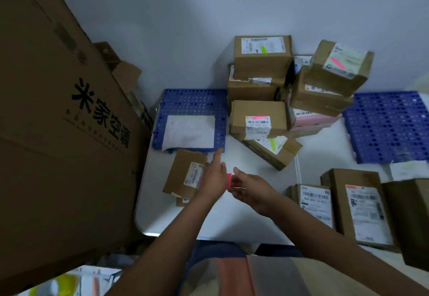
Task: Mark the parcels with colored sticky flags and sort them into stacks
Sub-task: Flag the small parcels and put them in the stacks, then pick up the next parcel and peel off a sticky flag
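Observation:
A small brown parcel (183,172) with a white label lies at the table's left edge. My left hand (214,177) hovers over its right side, index finger stretched forward. Just right of it, my right hand (248,189) pinches a red-pink pad of sticky flags (229,180); the pad sits between the two hands. Behind them stand flagged parcels: a green-flagged box (262,56) on top of a stack, a pink-flagged box (341,68) on another stack, a pink-flagged box (257,119), and a green-flagged box (274,148) lying tilted.
A huge cardboard carton (58,121) walls off the left. Blue perforated mats (192,103) (390,128) lie on the white table (246,221); a white envelope (189,132) rests on the left one. Labelled parcels without flags (315,203) (362,212) sit at the right.

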